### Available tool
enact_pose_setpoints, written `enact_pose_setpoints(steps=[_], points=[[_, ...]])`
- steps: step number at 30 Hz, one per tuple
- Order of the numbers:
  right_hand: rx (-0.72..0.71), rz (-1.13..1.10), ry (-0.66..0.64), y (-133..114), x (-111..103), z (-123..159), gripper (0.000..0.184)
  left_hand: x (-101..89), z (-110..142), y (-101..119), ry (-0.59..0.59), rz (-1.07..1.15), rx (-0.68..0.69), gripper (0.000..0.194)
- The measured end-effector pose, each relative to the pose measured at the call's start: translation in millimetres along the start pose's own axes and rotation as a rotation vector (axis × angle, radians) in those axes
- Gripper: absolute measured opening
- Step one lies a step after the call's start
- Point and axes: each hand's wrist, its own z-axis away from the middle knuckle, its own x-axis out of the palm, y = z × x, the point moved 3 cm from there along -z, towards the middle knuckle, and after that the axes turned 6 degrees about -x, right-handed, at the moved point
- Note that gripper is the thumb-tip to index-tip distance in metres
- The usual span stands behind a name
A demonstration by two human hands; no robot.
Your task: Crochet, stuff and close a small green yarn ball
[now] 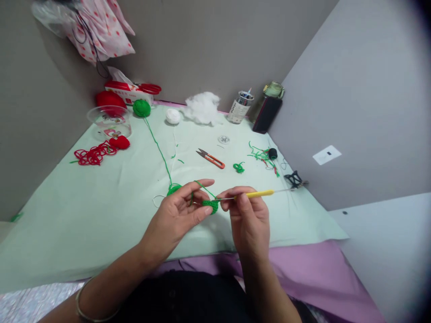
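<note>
My left hand (180, 208) pinches a small green crochet piece (210, 206) between thumb and fingers, and green yarn runs over its raised index finger. In my right hand (249, 220) is a crochet hook with a yellow handle (261, 194), its metal shaft pointing left. The hook's tip meets the top edge of the green piece; whether it passes through a stitch is too small to tell. Loose green yarn (173, 188) lies behind my left hand, with a strand leading back to a green yarn ball (141, 108).
Orange thread snips (211, 159) lie beyond my hands, beside a small green yarn coil (239, 168). Farther back are a white yarn ball (173, 116), white stuffing (203, 107), a can (240, 107) and a phone (267, 115). Red yarn (92, 154) and a clear tub (114, 123) sit left.
</note>
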Motion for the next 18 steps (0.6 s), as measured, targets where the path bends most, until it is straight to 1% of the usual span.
enact_pose_setpoints(steps=[5, 7, 9, 10, 12, 14, 15, 16, 18], points=[[-0.046, 0.087, -0.061, -2.0, -1.8, 1.4, 0.018, -1.2, 1.4, 3.4, 0.031, -0.076, 0.024, 0.040], [-0.094, 0.161, -0.095, -5.2, -2.5, 2.5, 0.019, -1.2, 2.0, 6.0, 0.054, -0.144, 0.047, 0.039], [-0.162, 0.287, -0.130, -10.7, -2.3, 3.8, 0.019, -0.8, 2.5, 8.9, 0.089, -0.245, 0.094, 0.039], [-0.212, 0.364, -0.154, -14.1, -1.5, 4.7, 0.020, -0.6, 2.8, 10.4, 0.115, -0.306, 0.134, 0.039], [-0.350, 0.532, -0.245, -20.2, 2.5, 7.5, 0.022, 0.2, 3.8, 13.0, 0.171, -0.441, 0.240, 0.038], [-0.536, 0.706, -0.347, -22.9, 7.7, 12.5, 0.024, 1.7, 5.3, 13.7, 0.207, -0.544, 0.332, 0.038], [-0.634, 0.792, -0.370, -22.2, 9.6, 15.8, 0.026, 2.3, 6.1, 13.3, 0.216, -0.561, 0.355, 0.038], [-0.716, 0.875, -0.372, -20.0, 10.8, 19.3, 0.027, 2.7, 6.8, 12.3, 0.219, -0.548, 0.353, 0.038], [-0.806, 0.997, -0.309, -12.8, 10.4, 25.6, 0.034, 3.2, 7.6, 9.4, 0.205, -0.428, 0.279, 0.039]])
